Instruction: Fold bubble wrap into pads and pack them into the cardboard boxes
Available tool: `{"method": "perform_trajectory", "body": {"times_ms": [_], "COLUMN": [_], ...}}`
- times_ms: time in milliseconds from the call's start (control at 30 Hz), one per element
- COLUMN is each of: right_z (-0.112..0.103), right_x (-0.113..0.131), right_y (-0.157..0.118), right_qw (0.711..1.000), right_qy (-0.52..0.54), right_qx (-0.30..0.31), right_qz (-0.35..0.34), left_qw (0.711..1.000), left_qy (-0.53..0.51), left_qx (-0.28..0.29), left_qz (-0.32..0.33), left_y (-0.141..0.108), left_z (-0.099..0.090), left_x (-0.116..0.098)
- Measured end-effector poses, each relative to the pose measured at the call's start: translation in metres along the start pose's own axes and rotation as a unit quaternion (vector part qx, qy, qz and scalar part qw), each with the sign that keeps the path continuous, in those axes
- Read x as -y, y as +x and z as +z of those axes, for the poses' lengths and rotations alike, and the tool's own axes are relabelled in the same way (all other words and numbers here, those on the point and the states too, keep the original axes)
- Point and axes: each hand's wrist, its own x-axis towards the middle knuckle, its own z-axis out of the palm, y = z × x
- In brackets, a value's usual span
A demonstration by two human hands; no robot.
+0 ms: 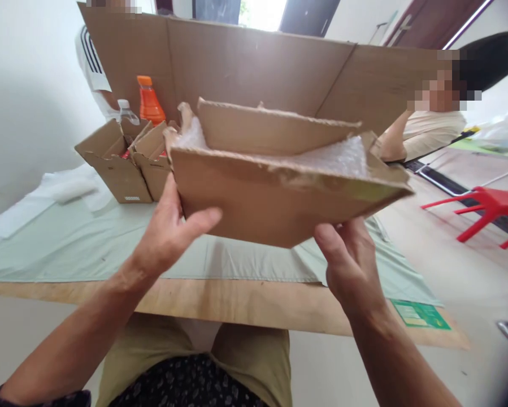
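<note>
Both my hands hold up an open cardboard box point(262, 198) above the table, tilted so its right end comes nearer to me. My left hand point(173, 229) grips the lower left corner, thumb across the front wall and fingers hidden behind. At the lower right, my right hand point(351, 254) is closed round the bottom edge, its thumb against the front. Bubble wrap point(338, 157) shows inside along the box's rim. The rim is ragged, with torn edges at the left end. Whatever lies deeper in the box is hidden.
Two open cardboard boxes point(124, 180) stand at the left, beside an orange-capped bottle point(151, 104) and a clear bottle point(126, 111). A tall cardboard panel point(254, 68) rises behind. Pale green cloth point(237, 257) covers the wooden table point(254, 302). A person point(435, 121) sits beyond, near a red stool point(495, 200).
</note>
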Motion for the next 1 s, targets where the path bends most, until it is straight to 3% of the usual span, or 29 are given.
{"method": "perform_trajectory", "body": {"times_ms": [133, 200, 400, 567, 700, 833, 1000], "right_z": [0.025, 0.039, 0.089, 0.139, 0.171, 0.195, 0.210], "right_x": [0.009, 0.003, -0.027, -0.042, -0.049, -0.053, -0.059], "right_y": [0.030, 0.036, 0.018, 0.029, 0.049, 0.063, 0.053], "right_qw": [0.999, 0.997, 0.983, 0.973, 0.971, 0.972, 0.977], "right_qy": [0.044, 0.070, 0.123, 0.174, 0.193, 0.195, 0.195], "right_qx": [0.007, 0.026, 0.116, 0.125, 0.127, 0.119, 0.076], "right_qz": [0.000, 0.007, 0.071, 0.091, 0.068, 0.060, 0.045], "left_qw": [0.998, 0.996, 0.976, 0.964, 0.962, 0.968, 0.973], "left_qy": [0.011, 0.004, 0.004, -0.014, -0.020, -0.002, 0.018], "left_qx": [-0.058, -0.086, -0.178, -0.186, -0.213, -0.202, -0.188], "left_qz": [0.029, 0.007, -0.128, -0.192, -0.170, -0.152, -0.136], "left_y": [0.009, -0.003, -0.096, -0.143, -0.155, -0.160, -0.154], "left_z": [-0.015, -0.014, 0.009, 0.028, 0.042, 0.051, 0.058], "left_x": [0.007, 0.012, 0.039, 0.030, 0.026, 0.032, 0.037]}}
